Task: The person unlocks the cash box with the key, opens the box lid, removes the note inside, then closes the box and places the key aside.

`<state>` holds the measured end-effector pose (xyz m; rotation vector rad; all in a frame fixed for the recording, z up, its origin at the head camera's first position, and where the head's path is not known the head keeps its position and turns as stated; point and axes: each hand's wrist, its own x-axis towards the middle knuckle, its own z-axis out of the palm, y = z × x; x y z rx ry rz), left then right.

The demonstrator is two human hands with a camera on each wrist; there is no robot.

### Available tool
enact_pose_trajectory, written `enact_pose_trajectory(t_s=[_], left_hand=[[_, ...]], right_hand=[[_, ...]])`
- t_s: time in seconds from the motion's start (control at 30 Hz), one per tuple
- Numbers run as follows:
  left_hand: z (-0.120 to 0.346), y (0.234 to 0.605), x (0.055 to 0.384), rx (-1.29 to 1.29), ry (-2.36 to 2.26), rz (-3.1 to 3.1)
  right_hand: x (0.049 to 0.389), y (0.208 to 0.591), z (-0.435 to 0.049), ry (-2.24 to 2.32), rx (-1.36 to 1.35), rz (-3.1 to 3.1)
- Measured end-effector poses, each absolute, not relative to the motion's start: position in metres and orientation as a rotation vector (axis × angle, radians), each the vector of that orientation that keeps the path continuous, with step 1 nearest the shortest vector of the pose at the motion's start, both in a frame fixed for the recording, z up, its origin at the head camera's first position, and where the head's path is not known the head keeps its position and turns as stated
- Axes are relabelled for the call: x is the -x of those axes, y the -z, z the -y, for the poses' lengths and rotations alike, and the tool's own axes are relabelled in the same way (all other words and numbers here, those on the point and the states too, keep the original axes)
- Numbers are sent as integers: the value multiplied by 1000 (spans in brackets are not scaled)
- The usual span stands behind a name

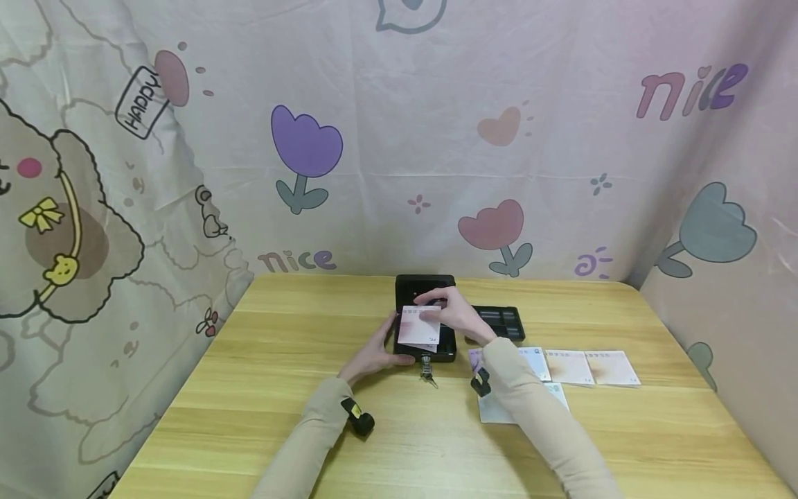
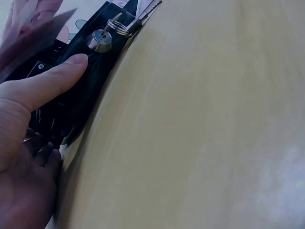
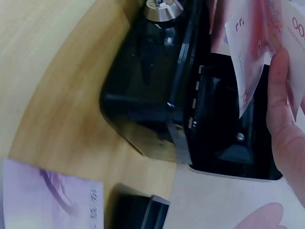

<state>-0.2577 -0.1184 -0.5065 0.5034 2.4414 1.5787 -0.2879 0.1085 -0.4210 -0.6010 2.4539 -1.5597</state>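
In the head view a black cash box (image 1: pixel 446 357) stands on the table with its lid raised at the back. My left hand (image 1: pixel 377 355) grips its front left corner, with the thumb on the front wall beside the lock (image 2: pixel 98 42). Keys (image 1: pixel 427 372) hang from that lock on a ring. Above the box my right hand (image 1: pixel 460 315) pinches reddish-pink banknotes (image 1: pixel 419 328), which look folded. The right wrist view shows these banknotes (image 3: pixel 247 57) hanging open along the fold, over the box's dark inside.
A black compartment tray (image 1: pixel 516 335) lies right of the box. Further right, pale brown banknotes (image 1: pixel 614 367), a blue one (image 1: pixel 533 362) and a purple one (image 1: pixel 474 357) form a row. Greenish notes (image 1: pixel 494 410) lie nearer, partly under the right forearm. A printed curtain (image 1: pixel 386 208) hangs behind.
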Motion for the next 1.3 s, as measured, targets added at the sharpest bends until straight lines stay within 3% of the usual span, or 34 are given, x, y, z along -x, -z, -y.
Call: enact_pose_trajectory(t_s=[0.7,1.3], left_hand=[[120,507,256,-518,-1515,-2471],[121,504,253,-515,-1448,-2515]], right_hand=[[259,399,-161,1510,623,-2463],[235,406,-215,1497,648,-2405]])
